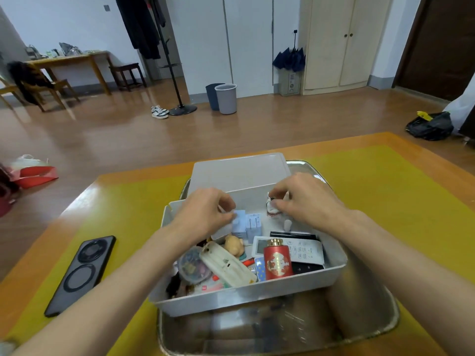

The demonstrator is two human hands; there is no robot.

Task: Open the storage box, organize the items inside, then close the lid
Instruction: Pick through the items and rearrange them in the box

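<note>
With the lid (239, 170) off beyond my hands, I'm sorting the storage box (246, 291).
My left hand (203, 214) pinches a light, stiff white carton (237, 222); my right hand (305, 199) pinches a small figurine (271, 206), probably fragile, best held by its body.

Storage box (246, 295): white, lid (239, 170) pale translucent white. Inside: red jar (278, 262) w/ gold cap & white-gold emblem; cream case (227, 264); white remote (300, 250) w/ grey buttons; pale blue boxes (248, 223); tan figurine (234, 244); clear round tub (191, 265) w/ multicoloured bits; blue card (260, 268) w/ yellow dots. Tray (359, 327): silver. Table (385, 196): yellow top, orange wood border. Phone (81, 274): black, w/ two ring shapes. Floor: brown wood. Bins (222, 98): grey & dark blue.
</note>
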